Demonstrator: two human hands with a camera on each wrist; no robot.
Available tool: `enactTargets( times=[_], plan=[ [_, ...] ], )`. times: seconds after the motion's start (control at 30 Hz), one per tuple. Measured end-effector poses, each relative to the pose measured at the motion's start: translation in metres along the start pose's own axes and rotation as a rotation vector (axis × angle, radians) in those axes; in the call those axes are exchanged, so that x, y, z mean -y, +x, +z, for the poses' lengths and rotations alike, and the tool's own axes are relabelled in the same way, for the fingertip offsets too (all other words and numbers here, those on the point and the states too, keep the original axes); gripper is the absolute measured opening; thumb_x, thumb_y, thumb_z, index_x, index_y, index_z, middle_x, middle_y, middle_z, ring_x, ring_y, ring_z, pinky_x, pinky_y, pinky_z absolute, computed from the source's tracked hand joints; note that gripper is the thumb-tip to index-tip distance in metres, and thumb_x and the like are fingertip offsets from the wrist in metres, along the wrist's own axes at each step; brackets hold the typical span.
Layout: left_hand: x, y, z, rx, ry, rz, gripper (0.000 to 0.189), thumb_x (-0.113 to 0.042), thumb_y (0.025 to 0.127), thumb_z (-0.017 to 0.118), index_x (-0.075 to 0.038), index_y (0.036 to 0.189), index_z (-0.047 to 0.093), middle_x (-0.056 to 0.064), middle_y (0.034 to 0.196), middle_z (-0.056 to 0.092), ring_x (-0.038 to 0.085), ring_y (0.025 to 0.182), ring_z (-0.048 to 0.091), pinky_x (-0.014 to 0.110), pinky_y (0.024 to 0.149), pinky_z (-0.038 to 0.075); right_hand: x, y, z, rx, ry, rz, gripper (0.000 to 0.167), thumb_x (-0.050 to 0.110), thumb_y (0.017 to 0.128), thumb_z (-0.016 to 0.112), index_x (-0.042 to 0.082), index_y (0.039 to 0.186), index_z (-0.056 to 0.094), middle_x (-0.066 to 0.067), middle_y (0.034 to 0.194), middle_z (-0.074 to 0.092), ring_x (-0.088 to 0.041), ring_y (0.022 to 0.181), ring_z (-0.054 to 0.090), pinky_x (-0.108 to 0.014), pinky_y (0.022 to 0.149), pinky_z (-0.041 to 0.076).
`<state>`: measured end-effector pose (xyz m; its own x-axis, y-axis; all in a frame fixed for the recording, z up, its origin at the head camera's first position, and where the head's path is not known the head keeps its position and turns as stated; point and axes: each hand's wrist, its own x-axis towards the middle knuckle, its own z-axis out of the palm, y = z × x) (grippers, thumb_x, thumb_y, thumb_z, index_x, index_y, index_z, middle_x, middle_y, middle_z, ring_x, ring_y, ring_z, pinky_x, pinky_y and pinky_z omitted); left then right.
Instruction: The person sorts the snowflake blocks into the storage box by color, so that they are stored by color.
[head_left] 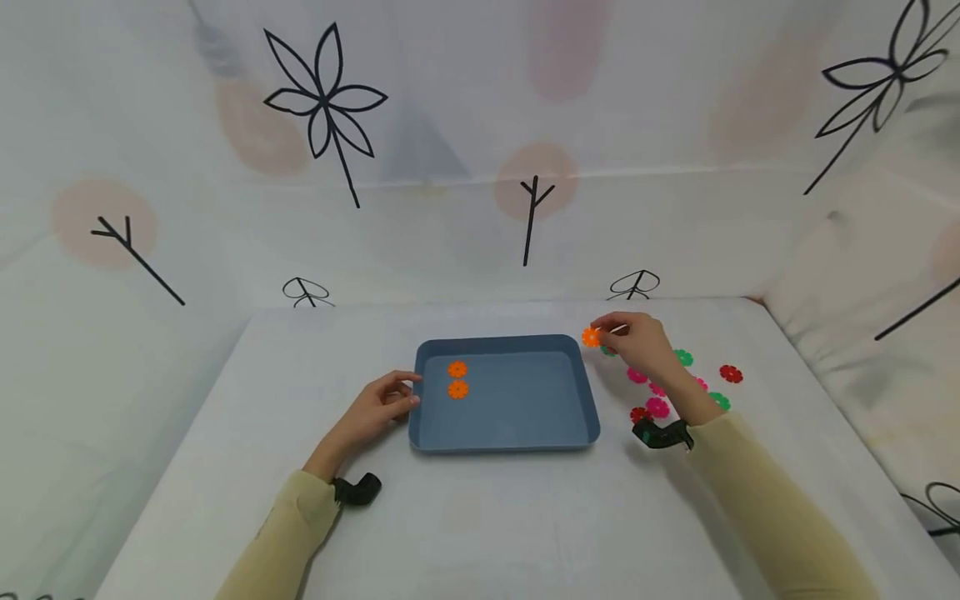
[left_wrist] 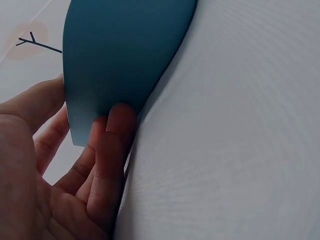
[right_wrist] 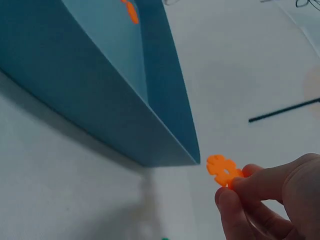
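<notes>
In the head view my right hand (head_left: pixel 639 340) is just beyond the right rim of a blue-grey tray (head_left: pixel 517 444), pinching an orange flower-shaped plastic disc (head_left: pixel 591 337) between thumb and fingertips. The right wrist view shows that notched disc (right_wrist: pixel 220 169) close to the tray's corner. My left hand (head_left: pixel 384 403) holds the tray's left side, its fingers (left_wrist: pixel 107 160) bent against the outer wall and others at the rim. Inside the tray, toward the left, lie two orange discs, an upper one (head_left: pixel 457 369) and a lower one (head_left: pixel 458 389).
Right of the tray, partly under my right arm, several loose discs are scattered: pink (head_left: pixel 657 407), green (head_left: pixel 683 357) and red (head_left: pixel 731 373) ones. A white cloth covers the table (head_left: pixel 480 525), and patterned fabric walls (head_left: pixel 450 242) rise behind and at both sides.
</notes>
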<state>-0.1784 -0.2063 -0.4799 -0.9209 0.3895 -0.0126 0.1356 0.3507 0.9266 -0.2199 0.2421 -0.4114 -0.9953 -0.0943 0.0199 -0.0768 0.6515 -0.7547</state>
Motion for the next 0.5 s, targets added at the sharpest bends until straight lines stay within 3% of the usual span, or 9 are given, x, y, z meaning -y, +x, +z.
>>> enactTargets(
  times=[0.2,0.5],
  plan=[
    [0.002,-0.001,0.0,0.0,-0.006,-0.013,0.042,-0.019,0.097,0.068,-0.004,0.134,0.057,0.01,0.101,0.06,0.017,0.075,0.062,0.027,0.064,0.048,0.017,-0.003,0.029,0.065,-0.039,-0.101,0.02,0.007,0.096,0.063,0.003,0.113,0.072,-0.015,0.106,0.07,-0.029,0.084,0.066,-0.034,0.069,0.053],
    [0.004,0.002,0.0,0.004,-0.01,-0.014,0.04,-0.021,0.097,0.068,-0.007,0.133,0.058,0.011,0.1,0.06,0.018,0.074,0.061,0.027,0.065,0.048,0.037,0.0,0.058,0.162,-0.046,-0.274,0.015,0.003,0.092,0.067,0.007,0.105,0.075,-0.008,0.102,0.07,-0.028,0.092,0.064,-0.044,0.082,0.054]
  ],
)
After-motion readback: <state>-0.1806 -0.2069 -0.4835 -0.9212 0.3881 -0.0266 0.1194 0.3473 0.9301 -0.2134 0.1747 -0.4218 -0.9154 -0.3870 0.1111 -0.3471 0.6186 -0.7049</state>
